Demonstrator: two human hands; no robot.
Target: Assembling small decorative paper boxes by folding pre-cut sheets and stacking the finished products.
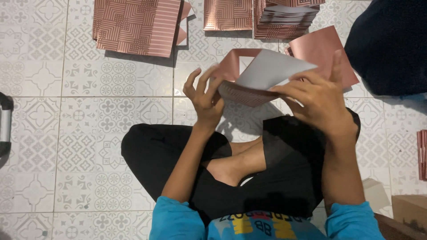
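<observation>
I sit cross-legged on a patterned tile floor and hold a folded sheet of card (262, 71) in front of me; it is copper-pink with a fine stripe pattern outside and plain grey-white inside. My left hand (204, 95) grips its left edge, fingers spread upward. My right hand (318, 100) holds its right side, thumb raised, fingers pressed on the fold. The sheet bends open between both hands, above my knees. A plain pink sheet (324, 51) lies on the floor just behind my right hand.
Stacks of copper-pink patterned sheets lie ahead on the floor: one at the left (135, 24), one in the middle (227, 14), a tall pile (284, 20) to its right. A dark cloth mass (389, 44) is at the far right. Cardboard (407, 209) sits by my right elbow.
</observation>
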